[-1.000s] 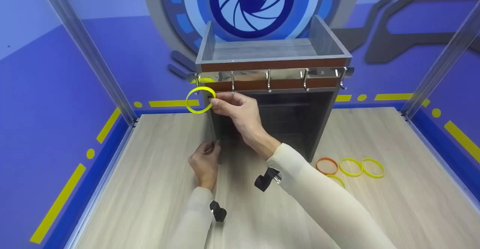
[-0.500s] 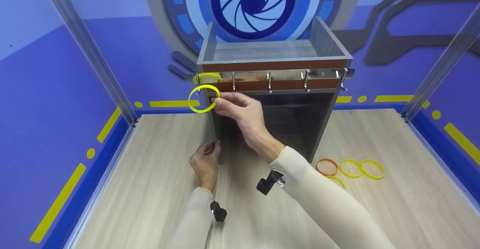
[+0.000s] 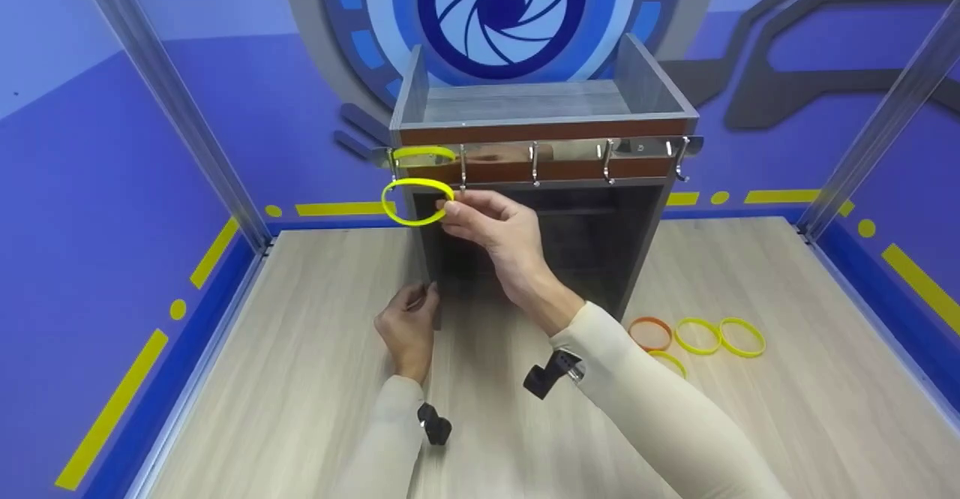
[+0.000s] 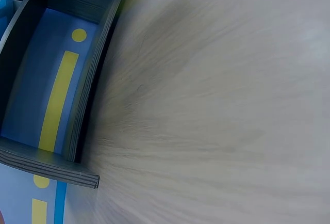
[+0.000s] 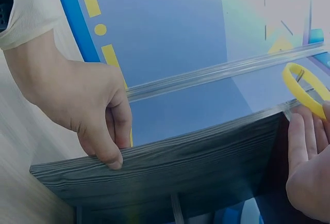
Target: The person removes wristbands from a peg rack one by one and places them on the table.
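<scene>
1. Head view: the right hand [image 3: 491, 221] pinched a yellow band [image 3: 417, 201] by its right edge, just under the leftmost hook [image 3: 395, 166] of the cabinet [image 3: 645, 206]. Another yellow band [image 3: 422, 155] hung at that hook. The left hand [image 3: 407, 326] gripped the front edge of the cabinet's left wall, low down. Four more bands [image 3: 697, 336] lay on the table [image 3: 300, 379], right of the cabinet.
2. Left wrist view: only the table [image 4: 221, 110] and the cabinet [image 4: 93, 79] edge showed, blurred; no hand was visible.
3. Right wrist view: the left hand [image 5: 87, 110] curled over the wall edge; the band [image 5: 304, 90] stood at the fingertips [image 5: 301, 136] of the right hand.
4. The band looked light, thin and bendy, probably a little grippy; a pinch on the rim seemed enough, leaving the loop open.
</scene>
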{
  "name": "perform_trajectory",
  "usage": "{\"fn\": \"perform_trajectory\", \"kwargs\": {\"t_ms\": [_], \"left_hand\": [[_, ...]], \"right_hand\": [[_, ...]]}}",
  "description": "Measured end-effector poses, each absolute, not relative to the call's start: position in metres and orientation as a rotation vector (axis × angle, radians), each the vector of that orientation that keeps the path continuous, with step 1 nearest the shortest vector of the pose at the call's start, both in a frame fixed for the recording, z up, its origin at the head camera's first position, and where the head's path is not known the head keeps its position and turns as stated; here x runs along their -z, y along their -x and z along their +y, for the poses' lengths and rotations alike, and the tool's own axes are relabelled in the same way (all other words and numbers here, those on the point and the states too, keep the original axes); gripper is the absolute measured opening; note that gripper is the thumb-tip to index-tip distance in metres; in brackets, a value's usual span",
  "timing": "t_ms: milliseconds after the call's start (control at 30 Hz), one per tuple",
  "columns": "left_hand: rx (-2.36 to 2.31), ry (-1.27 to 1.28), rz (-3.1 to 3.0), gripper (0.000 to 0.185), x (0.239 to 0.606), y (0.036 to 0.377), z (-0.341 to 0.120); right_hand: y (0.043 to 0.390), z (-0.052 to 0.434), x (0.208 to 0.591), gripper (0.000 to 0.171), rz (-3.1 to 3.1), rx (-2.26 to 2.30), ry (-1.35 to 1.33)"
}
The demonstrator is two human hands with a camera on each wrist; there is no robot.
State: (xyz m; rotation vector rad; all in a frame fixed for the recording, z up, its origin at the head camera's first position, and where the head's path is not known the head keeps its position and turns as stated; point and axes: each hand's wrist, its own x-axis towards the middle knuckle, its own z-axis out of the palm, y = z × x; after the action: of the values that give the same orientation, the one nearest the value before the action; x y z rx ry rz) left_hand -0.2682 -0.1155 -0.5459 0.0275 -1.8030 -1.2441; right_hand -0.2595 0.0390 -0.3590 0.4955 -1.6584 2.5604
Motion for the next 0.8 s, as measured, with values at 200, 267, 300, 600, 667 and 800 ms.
{"fn": "perform_trajectory", "kwargs": {"t_ms": [200,267,300,600,667,800], "left_hand": [[1.242,-0.01,-1.79,0.011,0.545,0.2688,-0.1153],[1.235,-0.008,-1.786,0.011,0.5454,0.2687,-0.1149],[1.235,-0.006,-1.783,0.011,0.5457,0.2687,-0.1149],[1.264,-0.012,-1.783,0.011,0.5462,0.2691,-0.1152],[1.264,-0.016,-1.783,0.011,0.5459,0.2683,-0.1149],[1.26,-0.028,-1.797,0.011,0.5454,0.2672,-0.1141]], "right_hand": [[0.2575,0.0356,0.3563,0.027,-1.673,-2.546,-0.545],[0.2567,0.035,0.3559,0.027,-1.675,-2.548,-0.546],[0.2563,0.035,0.3558,0.027,-1.677,-2.551,-0.543],[0.2553,0.0346,0.3544,0.027,-1.647,-2.58,-0.526],[0.2552,0.0335,0.3543,0.026,-1.644,-2.591,-0.521],[0.2548,0.0302,0.354,0.025,-1.629,-2.622,-0.512]]}}
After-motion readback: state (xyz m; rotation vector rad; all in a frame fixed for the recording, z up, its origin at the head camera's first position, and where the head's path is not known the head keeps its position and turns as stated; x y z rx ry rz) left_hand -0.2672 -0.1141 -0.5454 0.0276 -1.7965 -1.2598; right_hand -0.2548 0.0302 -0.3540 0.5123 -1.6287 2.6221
